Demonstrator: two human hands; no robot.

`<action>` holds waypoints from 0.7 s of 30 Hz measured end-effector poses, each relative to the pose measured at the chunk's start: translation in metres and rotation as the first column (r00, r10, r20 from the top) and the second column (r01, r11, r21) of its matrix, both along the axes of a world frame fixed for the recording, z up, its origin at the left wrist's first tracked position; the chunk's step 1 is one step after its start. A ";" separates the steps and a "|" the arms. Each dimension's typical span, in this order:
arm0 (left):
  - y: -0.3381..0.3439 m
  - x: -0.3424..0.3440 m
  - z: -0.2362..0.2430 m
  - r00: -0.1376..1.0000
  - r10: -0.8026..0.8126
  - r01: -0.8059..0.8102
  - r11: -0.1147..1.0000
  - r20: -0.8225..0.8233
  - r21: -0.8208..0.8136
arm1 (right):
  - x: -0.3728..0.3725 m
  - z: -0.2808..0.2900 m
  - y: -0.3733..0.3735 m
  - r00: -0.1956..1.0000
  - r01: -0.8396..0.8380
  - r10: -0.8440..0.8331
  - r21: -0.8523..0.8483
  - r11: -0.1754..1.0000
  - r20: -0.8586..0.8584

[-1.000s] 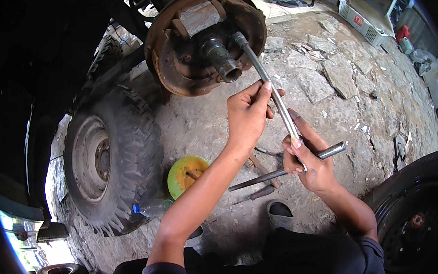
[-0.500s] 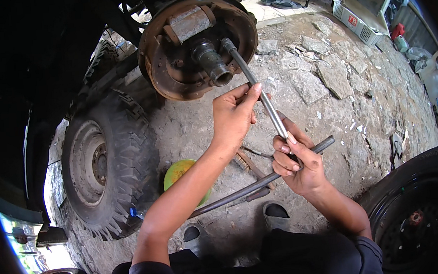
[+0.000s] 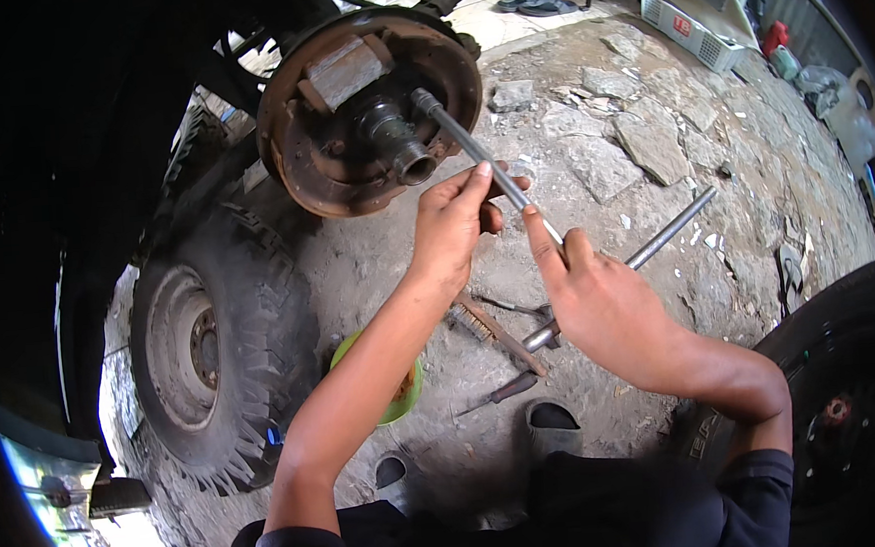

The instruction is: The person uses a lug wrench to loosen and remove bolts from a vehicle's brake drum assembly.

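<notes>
A long steel socket wrench (image 3: pixel 472 145) reaches up to the rusty brake backing plate (image 3: pixel 301 172), its socket end beside the greasy axle spindle (image 3: pixel 385 126). My left hand (image 3: pixel 451 222) is closed around the shaft at about mid-length, thumb on top. At the shaft's lower end, my right hand (image 3: pixel 604 298) grips the wrench where its cross bar (image 3: pixel 677 224) passes under the palm. Those right fingers are partly hidden, with the index finger lying along the shaft. The bar sticks out on both sides of that hand.
Below my hands lie a wire brush (image 3: pixel 496 335) and a dark-handled screwdriver (image 3: pixel 513 387). A green bowl (image 3: pixel 403 401) is partly behind my left forearm. One knobby tyre (image 3: pixel 252 355) stands at left, another wheel (image 3: pixel 831 400) at right. Flat stones (image 3: pixel 650 145) and a white crate (image 3: pixel 688 27) are farther off.
The cross bar has slid up and rightward through the wrench's end. My right hand has turned over, its back now facing up. The left hand still holds the shaft.
</notes>
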State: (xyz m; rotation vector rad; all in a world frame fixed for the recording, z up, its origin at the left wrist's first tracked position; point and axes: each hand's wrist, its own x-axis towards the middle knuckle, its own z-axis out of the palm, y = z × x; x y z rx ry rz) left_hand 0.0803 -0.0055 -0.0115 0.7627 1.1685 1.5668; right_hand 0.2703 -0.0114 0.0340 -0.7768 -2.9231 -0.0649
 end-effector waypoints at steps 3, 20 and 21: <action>-0.010 0.000 -0.004 0.994 -0.092 0.088 0.994 -0.055 -0.064 | 0.014 0.014 -0.014 1.000 0.014 -0.011 -0.249 0.968 0.011; -0.015 -0.001 0.001 0.970 0.066 -0.072 0.997 -0.234 -0.014 | 0.003 -0.046 -0.009 0.550 -0.661 -0.717 -0.748 -0.060 -0.429; -0.016 -0.001 0.002 0.972 0.067 -0.074 0.997 -0.224 -0.024 | 0.002 -0.046 -0.009 0.541 -0.675 -0.729 -0.734 -0.078 -0.420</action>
